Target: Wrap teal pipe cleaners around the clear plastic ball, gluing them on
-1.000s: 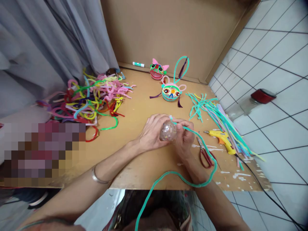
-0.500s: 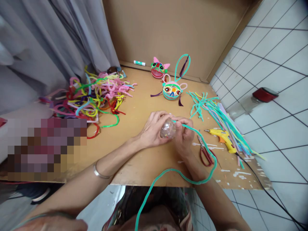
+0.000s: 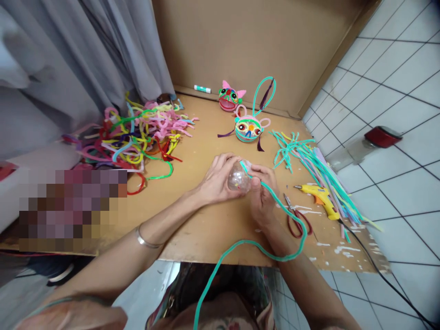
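Note:
A clear, round ball [image 3: 238, 178] is held between both hands above the front middle of the table. My left hand [image 3: 220, 179] wraps round its left side, with the thumb along the top. My right hand [image 3: 264, 195] pinches a long teal fuzzy stem [image 3: 304, 229] against the ball's right side. One end of the stem lies on the ball's upper right. The rest loops over my right forearm and hangs past the table's front edge.
Red-handled scissors [image 3: 298, 221] and a yellow glue gun [image 3: 319, 198] lie right, near bundled stems [image 3: 323, 172]. Two decorated balls [image 3: 248, 129] [image 3: 228, 97] and a glue stick [image 3: 202, 89] are at the back. Tangled colourful stems [image 3: 137, 133] lie left.
The ball has turned a little between my hands, and more of the teal stem's end now shows on its upper right. The view has shifted slightly.

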The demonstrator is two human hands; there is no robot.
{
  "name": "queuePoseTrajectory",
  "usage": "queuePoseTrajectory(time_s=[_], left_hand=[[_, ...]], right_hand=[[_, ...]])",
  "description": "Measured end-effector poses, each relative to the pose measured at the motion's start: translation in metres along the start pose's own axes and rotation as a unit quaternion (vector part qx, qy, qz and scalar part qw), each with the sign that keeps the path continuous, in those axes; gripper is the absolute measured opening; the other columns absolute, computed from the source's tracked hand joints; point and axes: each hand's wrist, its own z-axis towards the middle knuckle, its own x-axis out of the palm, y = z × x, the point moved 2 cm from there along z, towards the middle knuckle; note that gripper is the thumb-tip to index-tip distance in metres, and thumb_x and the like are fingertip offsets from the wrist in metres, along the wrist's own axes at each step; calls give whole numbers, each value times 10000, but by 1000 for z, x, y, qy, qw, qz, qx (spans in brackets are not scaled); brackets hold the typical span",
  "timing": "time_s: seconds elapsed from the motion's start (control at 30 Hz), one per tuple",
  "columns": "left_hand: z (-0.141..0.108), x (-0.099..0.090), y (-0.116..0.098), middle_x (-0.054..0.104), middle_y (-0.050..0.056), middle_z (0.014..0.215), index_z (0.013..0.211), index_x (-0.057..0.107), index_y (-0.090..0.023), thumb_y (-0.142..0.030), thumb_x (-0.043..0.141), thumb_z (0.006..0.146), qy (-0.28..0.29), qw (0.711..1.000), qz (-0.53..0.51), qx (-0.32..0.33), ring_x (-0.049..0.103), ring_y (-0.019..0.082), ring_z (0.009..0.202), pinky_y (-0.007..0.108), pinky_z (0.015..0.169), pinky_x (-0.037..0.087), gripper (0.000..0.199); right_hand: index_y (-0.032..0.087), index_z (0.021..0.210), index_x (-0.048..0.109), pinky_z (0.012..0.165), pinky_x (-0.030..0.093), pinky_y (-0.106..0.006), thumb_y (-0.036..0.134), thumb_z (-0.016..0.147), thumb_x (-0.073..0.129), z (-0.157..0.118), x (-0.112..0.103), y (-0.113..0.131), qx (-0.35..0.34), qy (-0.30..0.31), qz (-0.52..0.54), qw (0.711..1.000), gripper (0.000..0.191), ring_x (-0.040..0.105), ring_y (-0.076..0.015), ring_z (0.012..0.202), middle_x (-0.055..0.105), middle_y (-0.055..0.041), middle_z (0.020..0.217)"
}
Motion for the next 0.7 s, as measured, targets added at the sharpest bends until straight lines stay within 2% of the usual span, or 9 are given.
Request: queuePoseTrajectory(time_s=[0.17, 0.4, 0.5, 0.7], left_hand=[[-1, 2, 7, 460, 159, 1352, 1376, 402, -194, -518, 833, 613, 18, 1000, -1, -4, 443, 341, 1283, 496, 1097, 408, 934], [-2, 7, 10, 494, 156, 1351, 1382, 382, -199, -400, 821, 621, 19, 997, -64, -35, 503, 321, 1277, 473, 1070, 457, 902], [-1, 9, 11, 504, 155, 1373, 1384, 393, -200, -383, 821, 606, 6, 993, -97, -73, 537, 315, 1264, 460, 1067, 468, 907], [2, 7, 12, 541, 167, 1372, 1347, 448, -168, -412, 850, 515, -17, 969, -147, -195, 538, 345, 1277, 496, 1111, 422, 955]], right_hand=[[231, 1005, 688, 887, 555, -408, 297, 1008, 433, 1, 1, 0, -28, 1, -39, 999, 263, 657, -211, 1006, 675, -82, 1035], [211, 963, 692, 878, 558, -394, 263, 994, 463, 3, 1, 2, -38, 11, -42, 998, 237, 669, -203, 1007, 685, -88, 1040], [211, 970, 691, 874, 557, -395, 247, 987, 471, 3, 0, 3, -43, 17, -43, 998, 223, 669, -204, 1001, 685, -89, 1050], [211, 973, 702, 855, 564, -394, 229, 973, 476, 3, -1, 3, -54, 21, -56, 997, 227, 668, -208, 970, 683, -94, 1024]])
